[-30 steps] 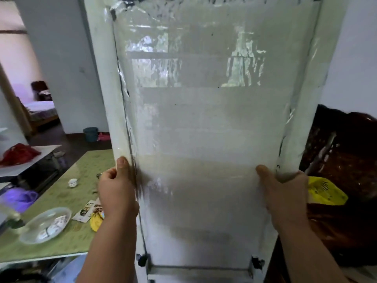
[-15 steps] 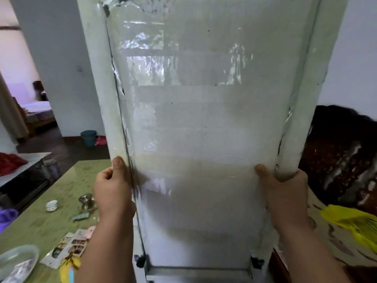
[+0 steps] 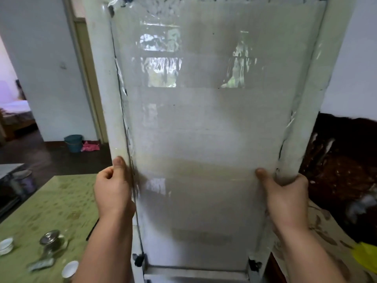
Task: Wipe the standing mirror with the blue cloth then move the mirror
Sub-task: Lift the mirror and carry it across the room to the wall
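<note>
The tall standing mirror [image 3: 204,129] fills the middle of the view, upright, with a white frame and a filmy, cloudy face that shows faint window reflections. My left hand [image 3: 113,190] grips its left frame edge, thumb on the front. My right hand [image 3: 285,193] grips the right frame edge at the same height. Black clips sit at the mirror's bottom corners. The blue cloth is not in view.
A green-topped table [image 3: 57,205] lies to the lower left, with a glass jar [image 3: 51,242] and small white cups [image 3: 70,266] on it. A teal bucket [image 3: 73,142] stands by the doorway. Dark furniture [image 3: 336,170] and something yellow [image 3: 365,256] lie to the right.
I have carried the mirror onward, both hands keeping their grip. The table and its items slid left and down in view, the plate and red cloth dropped out, and the doorway and bucket came nearer.
</note>
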Demonstrator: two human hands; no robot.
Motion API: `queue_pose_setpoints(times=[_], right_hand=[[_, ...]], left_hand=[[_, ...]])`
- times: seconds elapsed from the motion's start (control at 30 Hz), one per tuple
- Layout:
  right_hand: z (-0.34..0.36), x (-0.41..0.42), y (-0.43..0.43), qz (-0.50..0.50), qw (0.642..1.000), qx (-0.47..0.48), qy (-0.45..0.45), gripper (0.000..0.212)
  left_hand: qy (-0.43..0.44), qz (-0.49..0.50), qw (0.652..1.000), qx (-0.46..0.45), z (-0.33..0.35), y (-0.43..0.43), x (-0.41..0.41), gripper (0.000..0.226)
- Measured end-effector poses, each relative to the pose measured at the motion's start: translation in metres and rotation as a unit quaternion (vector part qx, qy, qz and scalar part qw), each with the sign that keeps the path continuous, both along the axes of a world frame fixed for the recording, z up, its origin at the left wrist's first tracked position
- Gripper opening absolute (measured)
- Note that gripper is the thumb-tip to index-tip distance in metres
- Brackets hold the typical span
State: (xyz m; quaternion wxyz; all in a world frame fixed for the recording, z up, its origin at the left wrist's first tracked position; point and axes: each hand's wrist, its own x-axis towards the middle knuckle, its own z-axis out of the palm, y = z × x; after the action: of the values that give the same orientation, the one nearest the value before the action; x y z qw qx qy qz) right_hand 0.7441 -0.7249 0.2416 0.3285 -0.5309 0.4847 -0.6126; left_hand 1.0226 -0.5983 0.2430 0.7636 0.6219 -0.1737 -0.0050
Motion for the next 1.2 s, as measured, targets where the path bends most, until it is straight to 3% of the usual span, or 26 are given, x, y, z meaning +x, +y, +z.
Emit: queue_pose_setpoints(times=[0.17, 0.57, 0.8, 0.93, 1.2], right_hand=[[-0.001, 0.043, -0.091, 0.031, 0.999, 0.010, 0.000, 0.082], [0.002, 0.176, -0.277, 0.043, 0.998, 0.009, 0.039, 0.075], [0.022, 0.256, -0.372, 0.024, 0.999, -0.021, 0.038, 0.082], [0.023, 0.291, -0.422, 0.033, 0.999, -0.026, 0.020, 0.088], [0.014, 0.370, -0.552, 0.075, 0.997, -0.033, -0.015, 0.067]], left_hand=[[-0.004, 0.035, 0.999, 0.010, 0.002, -0.079, 0.034, 0.052], [0.012, 0.093, 0.996, 0.004, -0.004, -0.246, 0.158, 0.052], [0.009, 0.100, 0.995, 0.005, 0.020, -0.348, 0.243, 0.056], [0.007, 0.122, 0.991, 0.059, 0.026, -0.397, 0.271, 0.059], [0.006, 0.135, 0.991, -0.002, 0.026, -0.506, 0.334, 0.049]])
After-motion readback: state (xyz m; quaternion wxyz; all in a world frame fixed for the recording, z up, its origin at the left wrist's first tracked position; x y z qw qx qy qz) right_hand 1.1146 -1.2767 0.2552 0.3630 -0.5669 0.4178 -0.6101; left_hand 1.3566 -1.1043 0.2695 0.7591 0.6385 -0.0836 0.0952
